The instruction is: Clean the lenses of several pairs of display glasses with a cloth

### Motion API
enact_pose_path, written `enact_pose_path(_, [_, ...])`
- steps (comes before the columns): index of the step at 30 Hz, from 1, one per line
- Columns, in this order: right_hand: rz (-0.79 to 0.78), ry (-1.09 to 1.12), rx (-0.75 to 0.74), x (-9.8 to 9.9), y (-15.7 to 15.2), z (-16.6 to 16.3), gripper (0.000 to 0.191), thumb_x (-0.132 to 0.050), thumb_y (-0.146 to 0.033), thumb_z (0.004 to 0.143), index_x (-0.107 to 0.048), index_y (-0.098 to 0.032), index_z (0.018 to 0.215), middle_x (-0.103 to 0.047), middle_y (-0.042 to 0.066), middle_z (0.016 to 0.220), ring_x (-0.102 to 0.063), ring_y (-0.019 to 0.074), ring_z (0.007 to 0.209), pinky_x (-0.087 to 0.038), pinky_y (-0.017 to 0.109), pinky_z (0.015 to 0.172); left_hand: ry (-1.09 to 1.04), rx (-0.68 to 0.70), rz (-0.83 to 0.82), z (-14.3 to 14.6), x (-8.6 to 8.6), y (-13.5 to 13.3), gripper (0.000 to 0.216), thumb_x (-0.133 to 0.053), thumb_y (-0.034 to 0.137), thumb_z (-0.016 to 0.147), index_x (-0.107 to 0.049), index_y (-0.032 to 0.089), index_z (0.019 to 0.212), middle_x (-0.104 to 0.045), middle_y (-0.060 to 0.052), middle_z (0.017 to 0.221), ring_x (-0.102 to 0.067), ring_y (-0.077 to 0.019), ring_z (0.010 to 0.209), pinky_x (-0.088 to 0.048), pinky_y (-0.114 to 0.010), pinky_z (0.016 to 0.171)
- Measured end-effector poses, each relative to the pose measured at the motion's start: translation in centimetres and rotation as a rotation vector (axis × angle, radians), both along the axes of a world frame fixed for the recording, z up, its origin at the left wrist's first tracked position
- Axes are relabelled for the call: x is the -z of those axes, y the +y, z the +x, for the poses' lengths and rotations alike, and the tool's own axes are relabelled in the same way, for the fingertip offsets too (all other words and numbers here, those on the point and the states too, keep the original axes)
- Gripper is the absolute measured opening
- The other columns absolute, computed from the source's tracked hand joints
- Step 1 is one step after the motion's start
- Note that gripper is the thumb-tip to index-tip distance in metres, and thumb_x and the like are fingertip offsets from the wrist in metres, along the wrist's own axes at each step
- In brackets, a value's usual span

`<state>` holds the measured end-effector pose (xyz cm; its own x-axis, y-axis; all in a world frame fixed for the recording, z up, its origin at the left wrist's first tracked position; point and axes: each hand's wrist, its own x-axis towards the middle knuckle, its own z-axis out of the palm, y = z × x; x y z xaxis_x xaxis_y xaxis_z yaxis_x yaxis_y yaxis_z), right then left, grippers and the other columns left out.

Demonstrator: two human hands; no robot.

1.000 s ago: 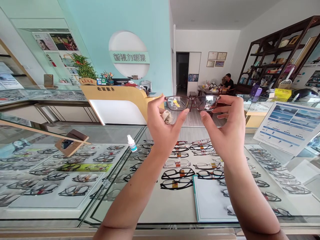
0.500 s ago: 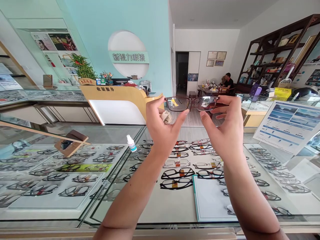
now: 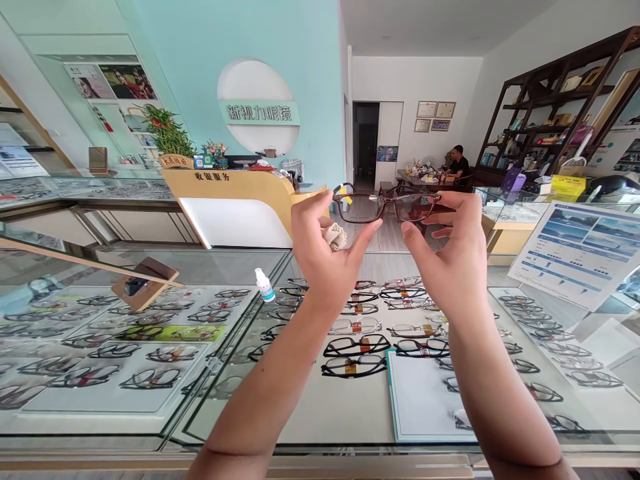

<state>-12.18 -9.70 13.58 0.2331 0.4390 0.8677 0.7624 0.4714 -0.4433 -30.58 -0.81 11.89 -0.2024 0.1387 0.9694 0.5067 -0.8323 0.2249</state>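
A pair of dark brown eyeglasses (image 3: pixel 388 208) is raised above the glass counter, its lenses tilted. My left hand (image 3: pixel 323 250) grips one end of the frame, fingers at the top corner and thumb near the lower rim. A crumpled beige cloth (image 3: pixel 336 236) is tucked in the same hand's lower fingers. At the other end, my right hand (image 3: pixel 453 260) pinches the frame, with its thumb below the lens and its lower fingers curled loosely. Beyond my left forearm, a small white bottle (image 3: pixel 265 287) with a blue label stands on the glass.
Rows of eyeglasses (image 3: pixel 356 345) lie inside the glass display counter (image 3: pixel 350 420) below my arms. A wooden stand (image 3: pixel 145 283) is at left, and a printed sign (image 3: pixel 575 247) leans at right. Farther back are a yellow-and-white service desk (image 3: pixel 235 220) and a seated person (image 3: pixel 457 163).
The eyeglasses have tilted in my hands, so their lenses and reflections look different. Both hands keep nearly the same place and grip. The view has shifted slightly.
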Motion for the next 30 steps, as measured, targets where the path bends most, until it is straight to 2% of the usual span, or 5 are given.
enact_pose_path(6, [0.035, -0.009, -0.03, 0.3, 0.6, 0.1, 0.052, -0.076, -0.05, 0.104, -0.053, -0.036, 0.149, -0.073, 0.015, 0.143, -0.078, 0.0383, 0.114, -0.066, 0.064, 0.094, 0.021, -0.021, -0.005, 0.0, 0.0, -0.5, 0.083, -0.09, 0.073, 0.093, -0.058, 0.03, 0.156, -0.069, -0.017, 0.145, -0.075, -0.0325, 0.121, -0.064, -0.045, 0.089])
enact_pose_path(12, [0.028, -0.002, -0.015, 0.3, 0.6, -0.1, 0.047, -0.076, -0.049, 0.105, -0.054, -0.035, 0.144, -0.074, 0.013, 0.14, -0.078, 0.036, 0.109, -0.066, 0.062, 0.092, 0.026, -0.072, 0.05, 0.0, -0.1, -0.7, 0.078, -0.089, 0.072, 0.096, -0.059, 0.03, 0.155, -0.07, -0.016, 0.143, -0.075, -0.0311, 0.118, -0.065, -0.045, 0.088])
enact_pose_path(18, [0.044, -0.013, -0.005, 0.2, 0.5, -0.2, 0.046, -0.078, -0.048, 0.104, -0.055, -0.034, 0.141, -0.075, 0.013, 0.137, -0.078, 0.0352, 0.106, -0.067, 0.061, 0.088, 0.029, -0.035, 0.042, 0.0, -0.3, -0.9, 0.08, -0.091, 0.069, 0.094, -0.058, 0.031, 0.156, -0.069, -0.015, 0.143, -0.073, -0.033, 0.123, -0.065, -0.047, 0.091])
enact_pose_path(26, [0.015, -0.002, -0.025, 0.3, 0.5, -0.1, 0.049, -0.076, -0.053, 0.106, -0.055, -0.035, 0.147, -0.074, 0.015, 0.142, -0.079, 0.0382, 0.116, -0.067, 0.063, 0.095, 0.028, -0.084, 0.037, 0.0, -0.4, -1.1, 0.078, -0.089, 0.071, 0.095, -0.058, 0.031, 0.155, -0.07, -0.015, 0.141, -0.073, -0.0323, 0.123, -0.066, -0.047, 0.089])
enact_pose_path(30, [0.041, -0.011, -0.037, 0.2, 0.3, 0.0, 0.05, -0.075, -0.054, 0.107, -0.056, -0.035, 0.149, -0.074, 0.015, 0.142, -0.078, 0.0385, 0.118, -0.068, 0.065, 0.094, 0.02, -0.066, 0.009, -0.1, -0.3, -0.5, 0.081, -0.088, 0.073, 0.096, -0.057, 0.032, 0.159, -0.069, -0.015, 0.145, -0.074, -0.0322, 0.124, -0.066, -0.046, 0.09])
